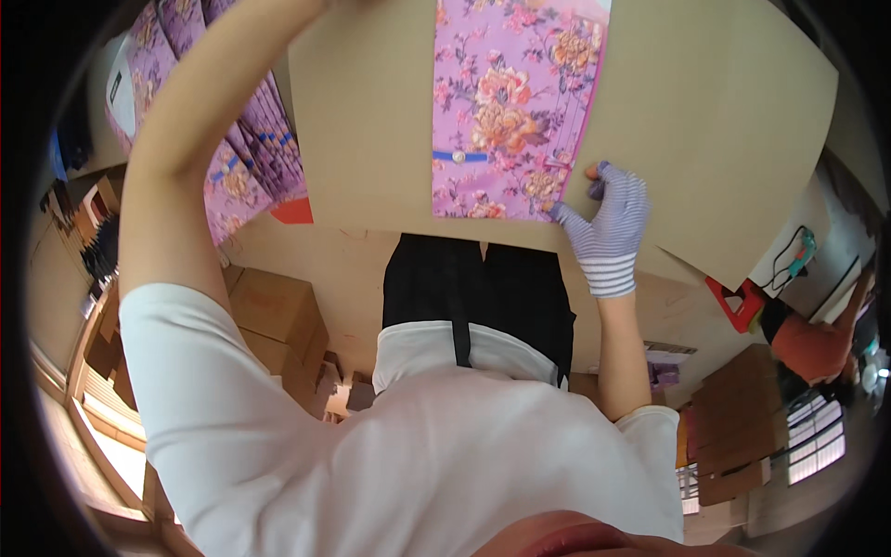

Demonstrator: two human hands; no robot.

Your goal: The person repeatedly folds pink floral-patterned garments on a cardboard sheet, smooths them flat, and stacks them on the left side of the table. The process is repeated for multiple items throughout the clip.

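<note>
A folded floral cloth piece (506, 102), pink-purple with orange flowers, lies flat on a tan board (705, 102). Across its left part runs a short blue strip (459, 157) with a small round pale piece on it. My right hand (608, 218), in a grey-and-white striped glove with bare fingertips, rests at the near right corner of the cloth. Its thumb touches the cloth edge, while the bent fingers lie apart from it on the board. My left arm (176, 158) reaches up and away over the board's left side; its hand is almost wholly cut off by the top edge.
More folded floral pieces (246, 139) with blue strips are stacked at the far left. Cardboard boxes (274, 306) stand below the table on the left. On the right, another person in an orange top (812, 351) is near a red object (740, 304) and a teal-handled tool (802, 252).
</note>
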